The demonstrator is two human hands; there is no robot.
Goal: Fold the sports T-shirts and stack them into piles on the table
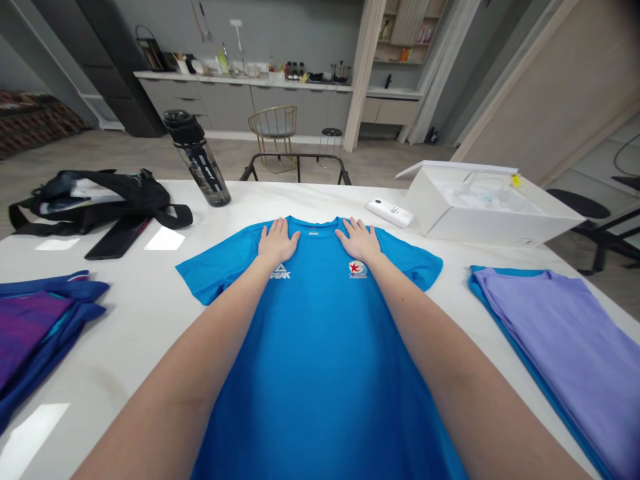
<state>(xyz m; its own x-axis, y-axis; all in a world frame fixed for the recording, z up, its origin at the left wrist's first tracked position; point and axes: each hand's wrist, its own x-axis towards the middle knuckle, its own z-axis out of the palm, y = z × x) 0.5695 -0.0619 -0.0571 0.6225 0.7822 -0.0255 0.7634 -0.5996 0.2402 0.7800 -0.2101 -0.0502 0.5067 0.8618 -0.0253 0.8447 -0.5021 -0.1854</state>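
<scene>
A blue T-shirt [320, 347] lies spread face up on the white table, its collar at the far end and both short sleeves stretched out to the sides. My left hand [278, 241] rests flat on the shirt's left shoulder beside the collar, fingers spread. On the opposite shoulder, my right hand [359, 240] is also laid flat with its fingers apart. A white PEAK logo shows by my left wrist, and a red star badge sits by my right one. The shirt's lower end runs out of view at the bottom.
Folded lavender and blue shirts [565, 320] lie at right, purple and navy clothes [45, 327] at left. Around the table's [150, 320] far side are a black bag [100, 193], a phone [117, 238], a bottle [200, 163], a white device [390, 212] and an open white box [480, 217].
</scene>
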